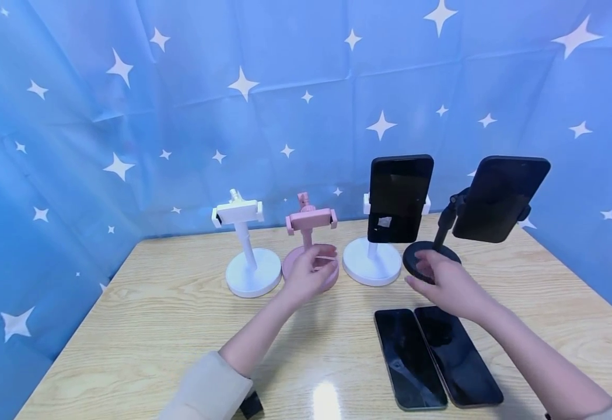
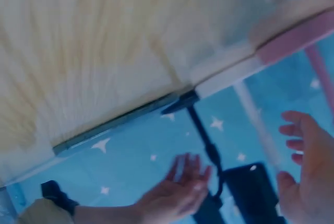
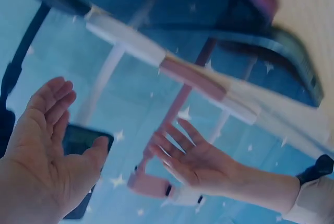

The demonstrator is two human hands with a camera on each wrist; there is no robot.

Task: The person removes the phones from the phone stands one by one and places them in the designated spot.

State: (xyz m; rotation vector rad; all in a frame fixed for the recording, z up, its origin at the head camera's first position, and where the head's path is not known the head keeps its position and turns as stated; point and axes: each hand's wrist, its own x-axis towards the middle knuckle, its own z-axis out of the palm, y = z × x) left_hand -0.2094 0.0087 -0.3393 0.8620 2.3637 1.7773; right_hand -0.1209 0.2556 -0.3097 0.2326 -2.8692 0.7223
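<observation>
My left hand [image 1: 308, 269] is held in front of the pink phone stand [image 1: 312, 220], its fingers loosely bent with nothing between them. Over toward the right, my right hand [image 1: 444, 283] is near the round base of the black phone stand [image 1: 444, 224]. It holds nothing either; in the right wrist view its fingers [image 3: 55, 96] look relaxed and apart from the thumb. The black stand carries a dark smartphone [image 1: 500, 198], tilted. Another smartphone [image 1: 401, 198] sits upright in a white phone stand [image 1: 371, 262]. The pink stand's clamp bears no phone.
A second white phone stand [image 1: 253, 271] with a bare clamp is at the left of the row. Two dark smartphones, a left one [image 1: 411, 359] and a right one [image 1: 459, 356], lie side by side on the wooden table [image 1: 143, 326]. A blue star-patterned curtain [image 1: 306, 128] hangs behind.
</observation>
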